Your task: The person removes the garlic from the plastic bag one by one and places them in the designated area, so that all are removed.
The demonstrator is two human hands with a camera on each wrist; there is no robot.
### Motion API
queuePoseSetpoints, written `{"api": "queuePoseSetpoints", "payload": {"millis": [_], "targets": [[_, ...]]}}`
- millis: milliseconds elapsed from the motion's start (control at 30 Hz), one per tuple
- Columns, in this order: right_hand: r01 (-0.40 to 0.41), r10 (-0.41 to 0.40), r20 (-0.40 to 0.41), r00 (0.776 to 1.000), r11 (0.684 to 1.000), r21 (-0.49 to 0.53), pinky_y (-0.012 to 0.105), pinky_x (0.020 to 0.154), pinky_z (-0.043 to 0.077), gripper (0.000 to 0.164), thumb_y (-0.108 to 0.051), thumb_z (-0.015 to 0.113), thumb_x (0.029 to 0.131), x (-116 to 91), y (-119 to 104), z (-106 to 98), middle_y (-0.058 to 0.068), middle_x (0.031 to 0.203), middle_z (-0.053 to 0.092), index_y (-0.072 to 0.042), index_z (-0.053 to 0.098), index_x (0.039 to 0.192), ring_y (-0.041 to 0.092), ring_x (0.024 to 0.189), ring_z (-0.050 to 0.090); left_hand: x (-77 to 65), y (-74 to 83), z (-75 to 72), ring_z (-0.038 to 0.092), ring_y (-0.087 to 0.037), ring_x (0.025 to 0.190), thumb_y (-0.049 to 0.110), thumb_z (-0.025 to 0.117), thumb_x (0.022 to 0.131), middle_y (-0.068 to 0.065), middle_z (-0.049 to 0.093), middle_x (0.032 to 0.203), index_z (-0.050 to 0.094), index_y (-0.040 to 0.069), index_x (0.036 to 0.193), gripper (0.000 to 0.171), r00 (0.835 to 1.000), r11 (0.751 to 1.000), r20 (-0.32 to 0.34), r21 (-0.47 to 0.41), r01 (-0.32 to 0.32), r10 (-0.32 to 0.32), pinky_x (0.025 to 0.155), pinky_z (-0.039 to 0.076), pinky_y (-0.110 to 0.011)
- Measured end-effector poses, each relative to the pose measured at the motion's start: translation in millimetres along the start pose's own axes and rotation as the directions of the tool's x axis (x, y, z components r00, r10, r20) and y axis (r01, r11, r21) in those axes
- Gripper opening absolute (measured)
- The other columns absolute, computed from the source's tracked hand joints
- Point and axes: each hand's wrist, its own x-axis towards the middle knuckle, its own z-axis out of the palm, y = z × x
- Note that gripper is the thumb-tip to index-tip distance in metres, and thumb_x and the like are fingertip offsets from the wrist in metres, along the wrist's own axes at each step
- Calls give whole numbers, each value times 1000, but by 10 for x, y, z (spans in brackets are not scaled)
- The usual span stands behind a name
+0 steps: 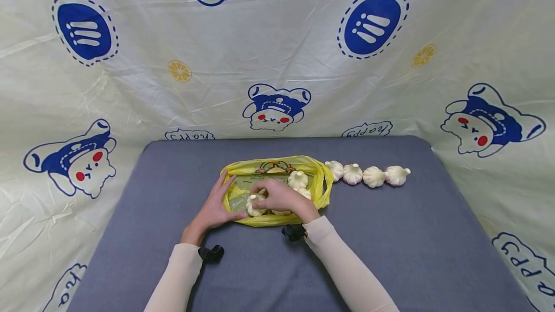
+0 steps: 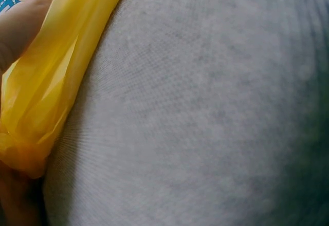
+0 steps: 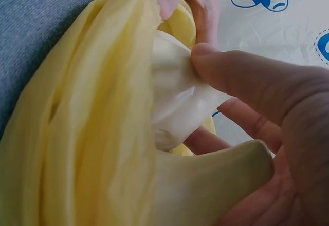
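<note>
A printed sheet [image 1: 295, 37] hangs behind the table [image 1: 373, 240]. At eight o'clock inside a yellow bag [image 1: 260, 221], a garlic bulb [image 1: 254, 207] is pinched by the right hand [image 1: 283, 197], fingers curled; the left hand [image 1: 216, 207], fingers spread wide, touches the rim at nine o'clock. Four bulbs [image 1: 373, 177] line up at three o'clock.

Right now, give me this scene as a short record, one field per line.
Bag: yellow, open, on the table
Left grip: touches the bag's left side
Right grip: pinches a garlic bulb within the bag
Other bulbs inside: several, count unclear
Row outside: four bulbs, right of the bag
</note>
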Motion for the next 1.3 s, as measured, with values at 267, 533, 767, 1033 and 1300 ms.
{"api": "queuePoseSetpoints", "payload": {"millis": [267,533,767,1033,1300], "targets": [[14,-11,-29,1000,993,117,34,87,58,18,-15,68,100,-31,-12,4,3,116,75,-12,75,116,21,105,71,0,-3,10,5,-42,159,45,93,72,-9,3,175,28,16,164,116,1000,1000,-1,-9,8,-8,119,19,-73],[11,-10,-15,1000,999,42,30,79,55,21,-22,75,96,-12,4,29,-1,114,75,-15,75,116,11,88,66,-17,4,4,4,-41,159,46,92,73,-7,2,175,27,17,165,117,1000,1000,7,-7,23,-23,120,19,-72],[14,-13,-5,1000,999,29,30,76,53,23,-22,77,94,-13,-3,36,-1,113,75,-16,74,116,10,82,62,-12,11,2,5,-41,159,46,92,73,-7,2,175,27,18,165,116,1000,1000,4,-16,21,-21,120,19,-73],[14,-14,-18,1000,999,42,26,65,48,24,-21,75,94,-21,-14,62,1,103,71,-16,73,118,9,68,56,-28,2,8,5,-42,159,45,92,74,-8,2,175,27,17,165,116,1000,1000,6,-8,14,-14,119,19,-73],[25,-14,-123,992,995,92,37,89,57,29,-18,74,94,-92,-70,50,1,125,70,-15,71,123,17,106,66,-17,7,9,5,-42,159,45,91,73,-9,2,175,26,16,165,117,1000,1000,2,8,7,-7,120,18,-71]]}}
